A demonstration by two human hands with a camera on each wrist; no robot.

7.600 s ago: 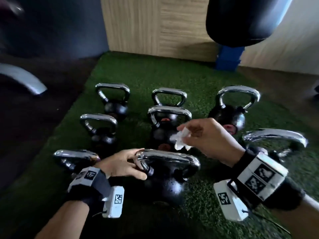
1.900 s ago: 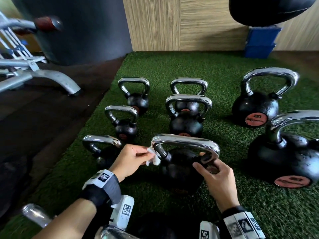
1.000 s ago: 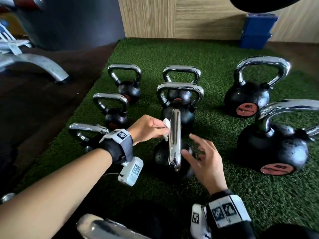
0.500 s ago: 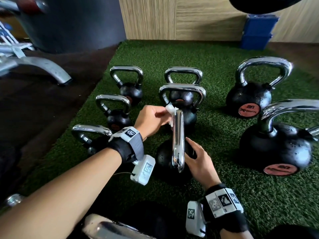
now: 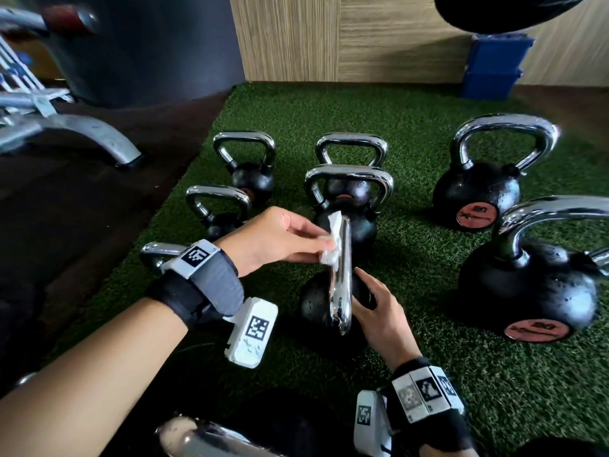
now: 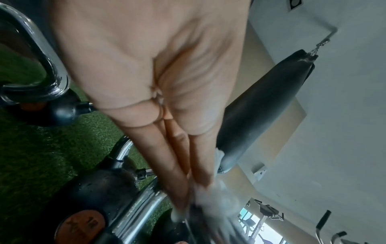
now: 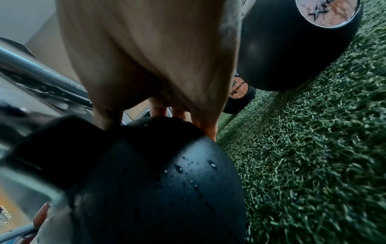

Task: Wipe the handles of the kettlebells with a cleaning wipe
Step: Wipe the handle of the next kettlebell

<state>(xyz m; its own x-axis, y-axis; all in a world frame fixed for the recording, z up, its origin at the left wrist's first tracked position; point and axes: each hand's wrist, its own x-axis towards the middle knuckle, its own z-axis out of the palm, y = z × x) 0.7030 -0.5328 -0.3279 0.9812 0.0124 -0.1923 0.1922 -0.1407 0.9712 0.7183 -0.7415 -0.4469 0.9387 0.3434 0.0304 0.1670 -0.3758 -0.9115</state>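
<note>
The nearest black kettlebell [image 5: 313,305] stands on the turf with its chrome handle [image 5: 342,291] turned edge-on to me. My left hand [image 5: 321,245] pinches a crumpled white cleaning wipe [image 5: 333,255] and presses it against the left side of that handle, near its far upper end. The left wrist view shows the fingers [image 6: 177,165] laid together, with the wipe [image 6: 217,198] at their tips on the handle [image 6: 142,203]. My right hand [image 5: 372,291] rests on the right side of the ball. In the right wrist view its fingertips [image 7: 206,130] touch the wet black body [image 7: 156,189].
Several more chrome-handled kettlebells stand on the green turf [image 5: 428,265]: small ones behind [image 5: 349,192] and left [image 5: 217,206], two big ones at right [image 5: 478,192] [image 5: 527,291], one handle at the bottom edge [image 5: 204,437]. Beyond are a bench frame [image 5: 82,133] and a punching bag [image 5: 510,11].
The kettlebell was turned so that its handle points at me. Since half a second ago, my left hand has slid the wipe down along the handle's left side. My right hand stays on the ball.
</note>
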